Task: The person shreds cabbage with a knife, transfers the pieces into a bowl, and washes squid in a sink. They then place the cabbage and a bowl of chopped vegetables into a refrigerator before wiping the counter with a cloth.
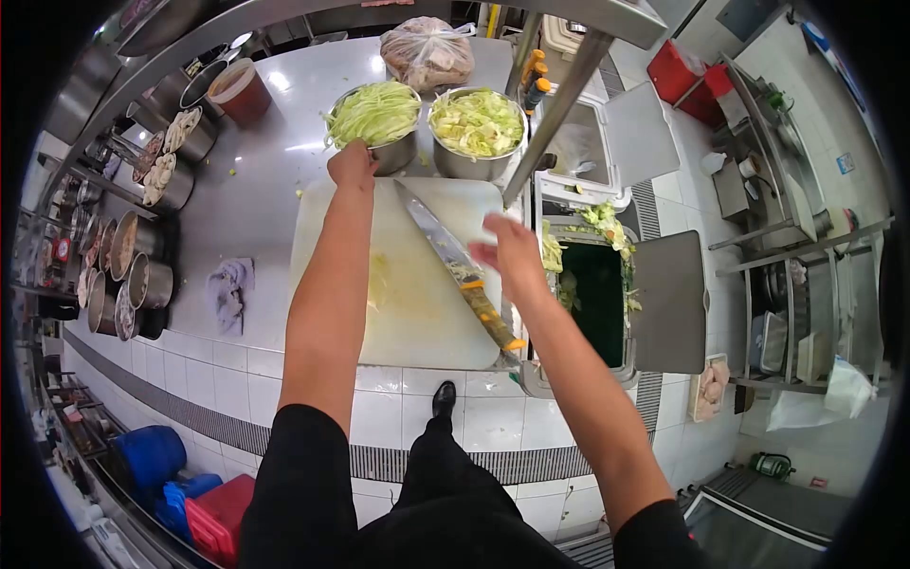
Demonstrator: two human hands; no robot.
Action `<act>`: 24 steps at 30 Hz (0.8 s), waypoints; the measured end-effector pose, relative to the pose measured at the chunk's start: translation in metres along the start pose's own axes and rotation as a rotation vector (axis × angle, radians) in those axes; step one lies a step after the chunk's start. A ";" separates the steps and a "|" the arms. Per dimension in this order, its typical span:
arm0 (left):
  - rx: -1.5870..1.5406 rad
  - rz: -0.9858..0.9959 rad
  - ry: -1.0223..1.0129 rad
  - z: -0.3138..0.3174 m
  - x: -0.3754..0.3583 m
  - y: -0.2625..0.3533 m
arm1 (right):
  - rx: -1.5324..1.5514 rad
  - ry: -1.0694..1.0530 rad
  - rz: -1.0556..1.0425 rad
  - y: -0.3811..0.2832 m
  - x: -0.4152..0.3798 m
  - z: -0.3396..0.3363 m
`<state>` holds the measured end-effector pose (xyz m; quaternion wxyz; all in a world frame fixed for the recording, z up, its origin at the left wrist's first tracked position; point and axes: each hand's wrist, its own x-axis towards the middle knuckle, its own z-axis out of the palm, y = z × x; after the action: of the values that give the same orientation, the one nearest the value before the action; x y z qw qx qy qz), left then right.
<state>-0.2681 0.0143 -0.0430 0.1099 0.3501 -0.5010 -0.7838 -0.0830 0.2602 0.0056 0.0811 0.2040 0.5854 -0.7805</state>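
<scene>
My left hand [353,165] is closed at the near left rim of a metal bowl [396,155] heaped with pale green shredded vegetable [376,109]; the fingertips are partly hidden. Right of it stands a second metal bowl [471,169] filled with chopped, cabbage-like leaves [477,121]. My right hand [512,251] hovers beside the cutting board's right edge, slightly blurred, fingers apart and holding nothing. On the white cutting board [327,247] a large knife [455,256] lies diagonally, its yellow-wrapped handle towards me. Wet yellowish marks show on the board.
Right of the board, an uncovered bin [595,294] has leaf scraps on its rim. A metal post [559,104] rises beside the bowls. A bagged lump [427,52] lies behind them. A cloth [228,294] and a red-brown tub [240,93] are at left.
</scene>
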 end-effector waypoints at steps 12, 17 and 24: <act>-0.210 0.076 -0.230 -0.113 -0.069 0.079 | 0.155 0.261 0.038 -0.014 0.152 0.052; -0.045 0.000 -0.089 -0.198 -0.153 0.070 | 0.109 0.197 0.021 -0.028 0.127 0.056; 0.067 -0.146 -0.111 -0.246 -0.218 0.021 | -0.156 -0.127 0.002 -0.102 0.031 0.061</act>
<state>0.0494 -0.0563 0.0083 0.0127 0.3451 -0.5055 -0.7907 -0.1623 0.2364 0.0971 0.1344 0.1476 0.6380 -0.7438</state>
